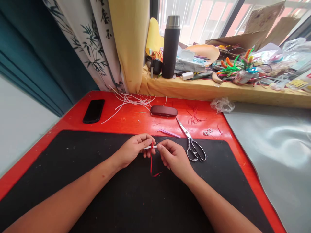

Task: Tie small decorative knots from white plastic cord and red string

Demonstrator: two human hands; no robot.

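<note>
Over the black mat (109, 200), my left hand (136, 147) pinches a red cord (151, 165) where it wraps around a thin white strip (148, 148). My right hand (173, 157) is closed, thumb and forefinger pinching the strip's right end. One tail of the cord hangs down and curls to the right above the mat. To the right of my right hand lie silver scissors (191, 142) with black-edged handles. Just beyond my hands is a pink pair of curved tweezers (169, 133). My fingers partly hide the knot on the strip.
A dark red glasses case (164, 111), white strips (131, 99), red thread scraps (194, 117) and small beads (207, 132) lie on the red table (121, 124). A black phone (93, 111) is at the left. A thermos (171, 48) stands on the cluttered sill.
</note>
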